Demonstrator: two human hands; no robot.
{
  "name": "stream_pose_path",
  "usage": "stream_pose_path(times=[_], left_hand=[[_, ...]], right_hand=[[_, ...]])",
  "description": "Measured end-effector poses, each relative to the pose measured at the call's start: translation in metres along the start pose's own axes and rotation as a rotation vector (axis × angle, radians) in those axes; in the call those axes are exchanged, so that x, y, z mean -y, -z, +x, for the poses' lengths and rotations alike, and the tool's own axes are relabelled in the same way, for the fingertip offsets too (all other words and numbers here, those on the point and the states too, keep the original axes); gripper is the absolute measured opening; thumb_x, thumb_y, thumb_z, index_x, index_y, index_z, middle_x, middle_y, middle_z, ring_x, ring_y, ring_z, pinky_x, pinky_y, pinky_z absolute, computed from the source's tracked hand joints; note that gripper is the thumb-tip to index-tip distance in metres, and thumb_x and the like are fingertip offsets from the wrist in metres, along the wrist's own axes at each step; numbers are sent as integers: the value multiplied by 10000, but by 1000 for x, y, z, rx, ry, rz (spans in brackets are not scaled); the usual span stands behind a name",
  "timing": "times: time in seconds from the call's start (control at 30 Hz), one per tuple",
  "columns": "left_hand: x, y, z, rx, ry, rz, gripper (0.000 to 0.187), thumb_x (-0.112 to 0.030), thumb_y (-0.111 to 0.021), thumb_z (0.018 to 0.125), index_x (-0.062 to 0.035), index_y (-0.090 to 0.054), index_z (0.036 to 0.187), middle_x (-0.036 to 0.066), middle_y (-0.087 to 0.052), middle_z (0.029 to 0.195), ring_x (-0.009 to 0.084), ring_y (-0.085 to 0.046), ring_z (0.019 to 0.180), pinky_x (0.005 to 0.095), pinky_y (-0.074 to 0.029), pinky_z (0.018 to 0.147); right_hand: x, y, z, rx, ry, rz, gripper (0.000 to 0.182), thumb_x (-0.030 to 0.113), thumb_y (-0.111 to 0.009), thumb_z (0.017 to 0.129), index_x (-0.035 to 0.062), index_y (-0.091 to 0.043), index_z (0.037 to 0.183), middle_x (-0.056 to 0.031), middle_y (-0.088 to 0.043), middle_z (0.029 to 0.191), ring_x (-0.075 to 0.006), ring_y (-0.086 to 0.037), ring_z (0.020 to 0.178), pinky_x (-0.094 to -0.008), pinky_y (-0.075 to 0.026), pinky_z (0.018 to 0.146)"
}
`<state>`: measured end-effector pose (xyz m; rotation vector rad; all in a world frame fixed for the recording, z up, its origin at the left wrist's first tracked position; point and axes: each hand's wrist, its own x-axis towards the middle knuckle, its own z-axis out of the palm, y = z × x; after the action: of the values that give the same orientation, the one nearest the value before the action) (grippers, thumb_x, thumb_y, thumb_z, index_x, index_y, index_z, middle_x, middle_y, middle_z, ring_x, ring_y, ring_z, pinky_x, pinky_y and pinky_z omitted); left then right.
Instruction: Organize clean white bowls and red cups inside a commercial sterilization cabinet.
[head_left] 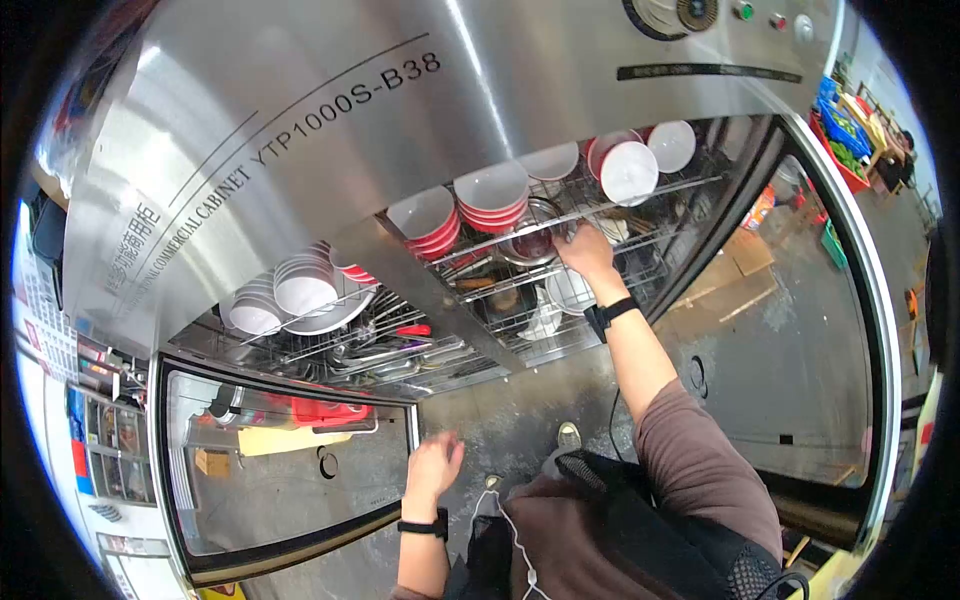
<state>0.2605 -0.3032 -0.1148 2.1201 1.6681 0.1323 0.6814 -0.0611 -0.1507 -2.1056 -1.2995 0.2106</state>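
My right hand (586, 250) reaches into the right side of the open steel cabinet (330, 100). Its fingers are closed at the edge of a round, shiny, see-through bowl (530, 240) on the wire rack; the fingertips are partly hidden. Stacks of red-and-white bowls (492, 195) stand on the rack beside it, and a white bowl (629, 172) leans above the hand. Below lie white plates (570, 290). My left hand (433, 466) hangs low in front of the cabinet, holding nothing, thumb apart from the fingers.
Glass doors stand open on the left (290, 470) and right (790, 330). In the left section are grey-and-white bowls (305, 285) and metal utensils (375, 355). Flattened cardboard (735, 265) lies behind the right door. Red crates (840, 150) sit farther right.
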Motion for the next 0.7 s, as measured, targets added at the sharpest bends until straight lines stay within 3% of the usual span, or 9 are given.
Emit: stream_pose_path(times=[0.07, 0.2, 0.33, 0.4, 0.5, 0.53, 0.63, 0.7], left_hand=[[14, -4, -20, 30, 114, 21, 299, -272, -711, 936, -65, -737, 1150, 146, -786, 996, 379, -745, 949, 479, -585, 865], [62, -26, -83, 57, 365, 20, 316, -300, -717, 920, -86, -739, 1152, 132, -790, 1005, 369, -750, 948, 474, -587, 869], [84, -29, -125, 91, 495, 26, 310, -304, -710, 921, -106, -728, 1159, 130, -793, 1011, 357, -752, 964, 479, -586, 876], [84, -23, -132, 99, 524, 34, 323, -301, -711, 922, -96, -717, 1171, 135, -790, 1015, 360, -748, 980, 483, -584, 876], [98, -25, -129, 75, 460, 34, 323, -297, -716, 918, -82, -718, 1159, 140, -785, 1018, 366, -744, 986, 485, -583, 873], [101, -28, -126, 35, 412, 30, 314, -282, -719, 918, -70, -718, 1149, 149, -779, 1004, 372, -740, 975, 487, -582, 863], [89, -19, -109, 33, 299, 37, 298, -267, -722, 916, -66, -720, 1136, 165, -775, 1005, 382, -735, 964, 485, -582, 854], [76, -9, -103, -19, 179, 41, 303, -267, -722, 922, -59, -719, 1142, 178, -767, 982, 386, -729, 968, 490, -580, 853]], right_hand=[[-5, -26, 25, 119, 34, -129, 454, 364, -640, 900, -17, -749, 1122, -240, -765, 1066, -410, -737, 1044, -498, -579, 910], [-19, -50, 57, 402, 70, -9, 314, 241, -572, 904, 32, -798, 966, -231, -767, 1055, -396, -728, 1067, -508, -563, 922], [-27, -57, 55, 227, 114, 195, 397, 319, -512, 974, 44, -785, 889, -226, -763, 910, -409, -737, 972, -545, -554, 909], [-25, -42, 51, 325, 26, 313, 331, 258, -563, 945, -6, -757, 893, -213, -742, 809, -376, -737, 801, -509, -568, 760], [-13, -11, 32, 386, -145, 505, 217, 136, -630, 880, -60, -722, 886, -175, -700, 679, -296, -706, 586, -434, -558, 559], [-7, 0, 23, 392, -200, 738, 140, 30, -665, 829, -68, -682, 928, -117, -664, 687, -205, -612, 485, -352, -448, 412], [4, 39, -1, 490, -217, 740, 178, 45, -677, 823, -73, -681, 956, -108, -651, 683, -200, -600, 472, -336, -434, 402], [7, 51, -31, 387, -106, 658, 253, 61, -684, 815, -88, -681, 1020, -98, -656, 701, -181, -599, 497, -323, -448, 432]])
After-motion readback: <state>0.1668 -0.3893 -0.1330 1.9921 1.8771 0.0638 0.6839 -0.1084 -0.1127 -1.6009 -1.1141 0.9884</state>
